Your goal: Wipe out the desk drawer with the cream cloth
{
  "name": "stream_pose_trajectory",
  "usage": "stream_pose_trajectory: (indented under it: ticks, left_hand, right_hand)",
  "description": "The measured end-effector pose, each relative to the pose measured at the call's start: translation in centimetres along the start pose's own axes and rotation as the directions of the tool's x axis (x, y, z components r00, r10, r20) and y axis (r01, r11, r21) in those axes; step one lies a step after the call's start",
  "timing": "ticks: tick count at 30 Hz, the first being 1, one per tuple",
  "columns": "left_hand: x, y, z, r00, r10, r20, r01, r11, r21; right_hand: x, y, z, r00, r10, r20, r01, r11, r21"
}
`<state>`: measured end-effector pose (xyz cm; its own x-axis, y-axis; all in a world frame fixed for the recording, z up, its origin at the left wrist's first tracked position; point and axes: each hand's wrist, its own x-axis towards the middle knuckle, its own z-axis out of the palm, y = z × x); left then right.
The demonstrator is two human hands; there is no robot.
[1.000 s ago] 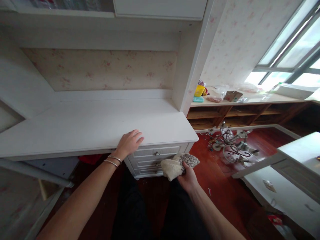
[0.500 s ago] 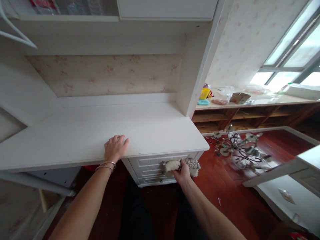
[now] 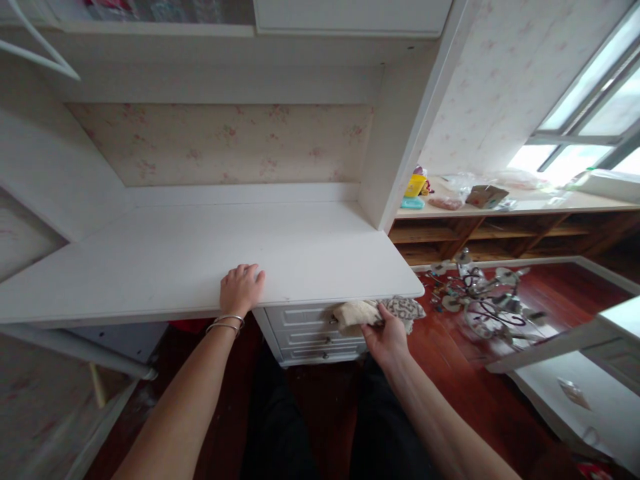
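Note:
My left hand (image 3: 242, 289) rests on the front edge of the white desk (image 3: 180, 247), its fingers laid out over the top with nothing in them. Bangles circle that wrist. Under the desk's right end, my right hand (image 3: 390, 333) grips a bunched cloth (image 3: 359, 313), cream on one side and brown-patterned on the other. The cloth is in front of the upper part of the white drawers (image 3: 300, 315) and covers some of the top drawer front. Whether it touches the drawer, I cannot tell.
A chandelier (image 3: 485, 300) lies on the red wooden floor (image 3: 450, 387) to the right, small pieces beside it. Behind it runs a low wooden shelf (image 3: 525, 208) holding a yellow container (image 3: 415, 185) and plastic bags. White furniture (image 3: 575, 393) stands at the lower right.
My right hand has moved up and to the right with the cloth, closer to the desk's underside. My left hand stays on the desk edge. The view has shifted slightly.

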<state>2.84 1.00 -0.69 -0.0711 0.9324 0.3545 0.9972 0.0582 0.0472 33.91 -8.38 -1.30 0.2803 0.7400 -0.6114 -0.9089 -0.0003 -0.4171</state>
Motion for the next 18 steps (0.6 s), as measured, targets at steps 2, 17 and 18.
stream_pose_trajectory:
  ticks: [2,17,18]
  left_hand:
    - [-0.1,0.0,0.0,1.000,0.016,-0.013,-0.015,1.000,0.015]
    - [-0.2,-0.2,-0.2,0.998,0.039,-0.044,-0.038,0.999,0.018]
    - [-0.2,-0.2,-0.2,0.998,0.041,-0.045,-0.040,0.999,0.018]
  right_hand:
    - [-1.2,1.0,0.8,1.000,0.015,0.006,-0.015,1.000,0.006]
    - [-3.9,20.7,5.3,0.885,0.412,0.216,-0.425,0.905,0.015]
    - [-3.4,21.4,5.0,0.889,0.414,0.195,-0.426,0.905,0.022]
